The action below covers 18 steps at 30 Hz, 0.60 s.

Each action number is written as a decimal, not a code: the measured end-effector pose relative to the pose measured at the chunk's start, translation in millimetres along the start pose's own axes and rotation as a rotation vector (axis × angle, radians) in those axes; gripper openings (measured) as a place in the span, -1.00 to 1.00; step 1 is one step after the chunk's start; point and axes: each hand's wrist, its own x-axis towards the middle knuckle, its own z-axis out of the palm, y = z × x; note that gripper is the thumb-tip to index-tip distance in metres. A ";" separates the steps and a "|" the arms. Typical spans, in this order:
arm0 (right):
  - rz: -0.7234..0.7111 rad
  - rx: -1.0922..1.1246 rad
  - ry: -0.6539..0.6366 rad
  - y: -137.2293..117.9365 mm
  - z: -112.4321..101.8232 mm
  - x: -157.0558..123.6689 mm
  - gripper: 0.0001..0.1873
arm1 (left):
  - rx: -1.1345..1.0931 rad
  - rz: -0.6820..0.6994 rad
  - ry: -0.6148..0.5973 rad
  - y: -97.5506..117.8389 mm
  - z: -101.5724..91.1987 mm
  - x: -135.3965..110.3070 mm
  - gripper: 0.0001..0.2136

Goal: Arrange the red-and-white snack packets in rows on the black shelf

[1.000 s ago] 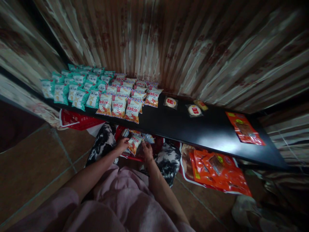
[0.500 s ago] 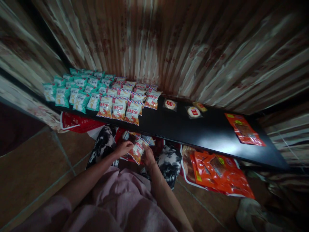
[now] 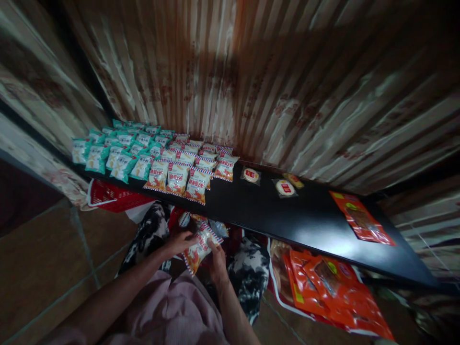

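Between my hands, above my lap, is an orange-and-white snack bag (image 3: 200, 250) with a striped edge, tilted. The fingers of my left hand (image 3: 180, 242) close on its left side. My right hand (image 3: 217, 258) grips its right edge, thumb on the front. Just behind the bag, under the shelf edge, a red basket (image 3: 174, 219) holds a few more packets, partly hidden. On the black shelf (image 3: 247, 206), rows of matching orange-and-white snack bags (image 3: 178, 178) stand beside rows of teal snack bags (image 3: 122, 165).
Two round white packaged items (image 3: 250, 176) and a small yellow packet (image 3: 293, 180) lie mid-shelf. A flat orange packet (image 3: 362, 218) lies at the right. Below the shelf are a basket of orange packets (image 3: 330, 282) and another red basket (image 3: 111, 196). Corrugated sheeting (image 3: 273, 96) backs the shelf.
The view has tipped upward, so the shelf and hands appear lower. The held snack bag has turned slightly, its lower end swinging left. Both hands stay on it.
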 end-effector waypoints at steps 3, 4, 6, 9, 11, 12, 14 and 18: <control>0.002 -0.001 -0.060 -3.5 -1.3 -7.5 -0.56 | -0.032 0.054 -0.084 1.6 -6.8 -2.7 -0.57; -0.002 -0.009 -0.089 -5.6 -2.2 -9.2 -0.56 | -0.039 0.077 -0.112 2.3 -9.7 -2.3 -0.58; -0.009 -0.022 -0.128 -10.7 -4.5 -11.2 -0.57 | -0.033 0.117 -0.153 4.7 -15.7 -0.3 -0.60; -0.007 -0.044 -0.151 -20.8 -7.6 -12.4 -0.60 | 0.027 0.166 -0.178 10.7 -24.0 1.9 -0.65; 0.010 -0.077 -0.158 -29.3 -8.3 -14.6 -0.60 | 0.071 0.218 -0.211 16.5 -28.6 1.0 -0.67; 0.023 -0.098 -0.170 -33.9 -8.2 -16.5 -0.60 | 0.094 0.241 -0.231 19.8 -30.6 -0.2 -0.67; 0.043 -0.143 -0.241 -43.1 -7.4 -21.7 -0.59 | 0.146 0.270 -0.276 27.3 -34.2 -3.7 -0.68; 0.066 -0.212 -0.452 -57.7 -6.1 -32.8 -0.56 | 0.248 0.284 -0.353 44.2 -40.6 -12.0 -0.71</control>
